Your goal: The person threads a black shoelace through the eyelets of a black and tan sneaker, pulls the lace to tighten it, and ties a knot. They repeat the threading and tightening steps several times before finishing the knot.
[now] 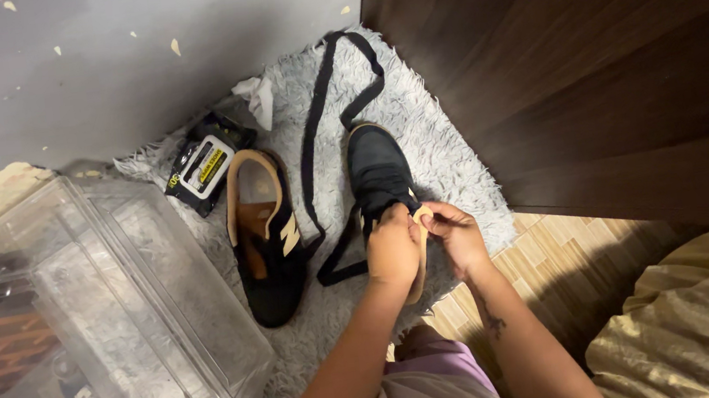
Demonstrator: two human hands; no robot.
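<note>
Head view: a black shoe (378, 174) is being steadied by the clenched left hand (393, 250), while its tan tongue (418, 218), just beside, is being pinched by the right hand (458, 236).

Around the grey shag rug (458, 169)

1 clear plastic box (119, 315) overlaps the rug's left edge; a small black packet (204, 164) and crumpled white paper (256, 96) lie near its far-left corner; dark wooden panel (588, 66) at right.
</note>
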